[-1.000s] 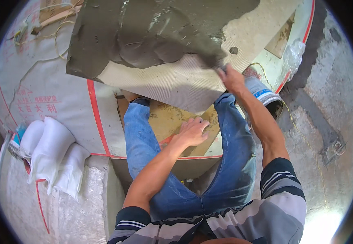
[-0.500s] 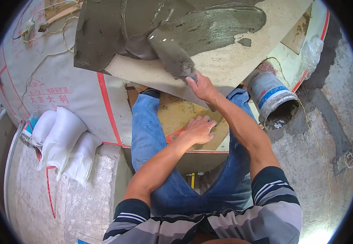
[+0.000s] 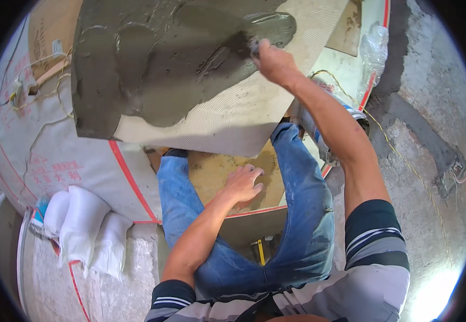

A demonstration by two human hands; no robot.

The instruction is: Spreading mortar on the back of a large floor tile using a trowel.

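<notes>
A large pale tile [image 3: 243, 115] lies face down in front of me, its ridged back partly coated with wet grey mortar [image 3: 152, 70]. My right hand [image 3: 273, 61] grips the handle of a trowel [image 3: 268, 27], whose mortar-laden blade rests on the tile near its far right side. My left hand [image 3: 242, 184] presses flat, fingers spread, on a brown board between my knees, just under the tile's near edge. I am crouched in blue jeans.
A bucket [image 3: 324, 134] stands at my right knee, partly hidden by my arm. White folded sacks [image 3: 82, 228] lie at lower left. Grey protective sheeting with red lines [image 3: 55, 161] covers the floor at left; rough concrete [image 3: 431, 161] lies to the right. Cables [image 3: 29, 80] trail at upper left.
My right hand has swept the trowel from the tile's near right edge up across the tile toward its far side, spreading mortar. My left hand stayed on the board.
</notes>
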